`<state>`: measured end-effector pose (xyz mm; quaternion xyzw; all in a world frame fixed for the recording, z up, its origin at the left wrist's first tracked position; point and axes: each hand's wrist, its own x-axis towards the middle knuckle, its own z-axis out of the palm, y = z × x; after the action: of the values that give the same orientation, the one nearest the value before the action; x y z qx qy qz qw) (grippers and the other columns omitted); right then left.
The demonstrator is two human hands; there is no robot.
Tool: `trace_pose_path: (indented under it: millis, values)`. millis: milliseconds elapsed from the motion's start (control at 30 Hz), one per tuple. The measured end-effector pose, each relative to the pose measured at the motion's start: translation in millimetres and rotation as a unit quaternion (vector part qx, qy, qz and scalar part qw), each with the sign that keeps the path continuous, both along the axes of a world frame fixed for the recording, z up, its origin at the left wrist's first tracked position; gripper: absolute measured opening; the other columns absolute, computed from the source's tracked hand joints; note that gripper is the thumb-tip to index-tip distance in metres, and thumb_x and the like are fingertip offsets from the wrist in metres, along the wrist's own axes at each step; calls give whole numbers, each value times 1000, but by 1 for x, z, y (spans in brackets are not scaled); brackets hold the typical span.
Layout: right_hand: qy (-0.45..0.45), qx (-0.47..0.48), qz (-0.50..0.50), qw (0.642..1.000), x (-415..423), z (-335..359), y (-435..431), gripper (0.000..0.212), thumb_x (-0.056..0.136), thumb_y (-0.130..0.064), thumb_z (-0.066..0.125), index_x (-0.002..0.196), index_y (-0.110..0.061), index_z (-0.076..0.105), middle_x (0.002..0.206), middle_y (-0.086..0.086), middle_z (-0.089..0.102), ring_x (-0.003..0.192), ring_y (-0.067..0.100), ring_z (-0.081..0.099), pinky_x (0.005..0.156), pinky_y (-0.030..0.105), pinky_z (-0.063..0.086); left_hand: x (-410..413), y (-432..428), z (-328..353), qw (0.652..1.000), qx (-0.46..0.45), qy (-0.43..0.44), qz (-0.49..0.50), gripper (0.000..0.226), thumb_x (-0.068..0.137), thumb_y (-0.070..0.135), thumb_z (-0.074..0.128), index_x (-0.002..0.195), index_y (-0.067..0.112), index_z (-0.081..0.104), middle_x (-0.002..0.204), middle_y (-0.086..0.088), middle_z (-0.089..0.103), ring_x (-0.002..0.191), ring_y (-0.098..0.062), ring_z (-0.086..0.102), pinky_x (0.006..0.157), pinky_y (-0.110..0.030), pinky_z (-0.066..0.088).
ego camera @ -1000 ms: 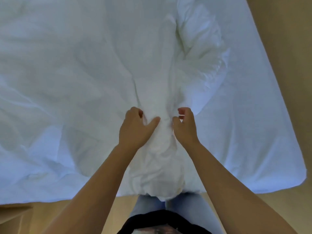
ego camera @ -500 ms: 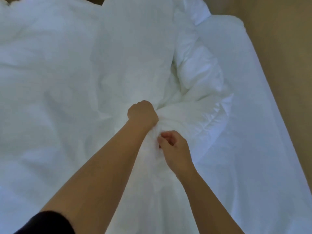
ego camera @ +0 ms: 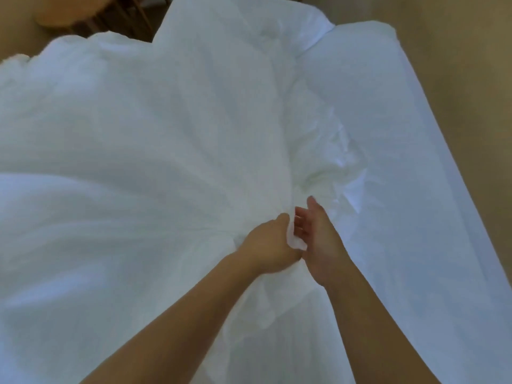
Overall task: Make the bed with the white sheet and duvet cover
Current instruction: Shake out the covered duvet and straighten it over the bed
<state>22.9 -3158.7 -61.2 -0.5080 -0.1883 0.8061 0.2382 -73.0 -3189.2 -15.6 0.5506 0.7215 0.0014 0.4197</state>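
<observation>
Where left hand (ego camera: 267, 245) grips duvet (ego camera: 138, 189), fingers (ego camera: 282, 218) lie half-buried.

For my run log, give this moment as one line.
duvet: bunched mid-bed | left hand: grips the bunch | right hand: open beside it | sheet: bare at right

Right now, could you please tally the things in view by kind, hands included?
1 duvet
1 sheet
2 hands: left hand gripping the duvet, right hand open beside it
1 piece of wooden furniture
Total: 5
</observation>
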Motion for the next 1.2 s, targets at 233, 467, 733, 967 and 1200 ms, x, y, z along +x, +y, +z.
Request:
trace_pose_path:
  millis: [233, 467, 733, 967, 1200]
  values:
    - [20, -1, 9, 1000, -6, 22, 52, 9, 85, -9, 58, 77, -8, 59, 67, 5, 57, 59, 17, 56, 61, 30, 49, -14, -2, 7, 995, 9, 43, -91, 32, 86, 26, 57, 65, 21, 34, 70, 8, 39, 61, -7, 38, 54, -20, 26]
    - [9, -47, -209, 977, 56, -10, 63, 8, 83, 2, 60, 81, -5, 63, 81, 11, 66, 75, 24, 63, 77, 34, 54, -11, 20, 8, 990, 102, 91, 19, 34, 86, 48, 56, 109, 23, 62, 104, 10, 61, 97, -12, 56, 87, -29, 46]
    - [-406, -15, -120, 906, 33, -98, 49, 50, 83, -40, 67, 116, -7, 49, 125, 17, 48, 113, 35, 48, 85, 38, 43, -14, 19, -46, 939, -3, 337, -65, 106, 73, 72, 55, 149, 25, -3, 150, -11, 15, 138, -35, 17, 108, -58, 15]
    - [-174, -74, -150, 971, 13, -115, 1, 60, 82, -43, 68, 128, -17, 40, 125, 4, 54, 108, 26, 56, 91, 38, 47, -32, 4, -81, 953, -32, 297, -49, 114, 72, 77, 51, 149, 24, -14, 154, -14, 8, 138, -36, 18, 110, -59, 16]
    - [-91, 129, -110, 981, -83, -58, -14, 47, 85, -8, 63, 129, -22, 53, 119, -3, 65, 108, 17, 62, 96, 40, 50, -89, -35, -61, 977, -18, 212, -7, 142, 50, 81, 67, 137, 36, -36, 157, -11, -4, 143, -36, 10, 109, -58, 20]
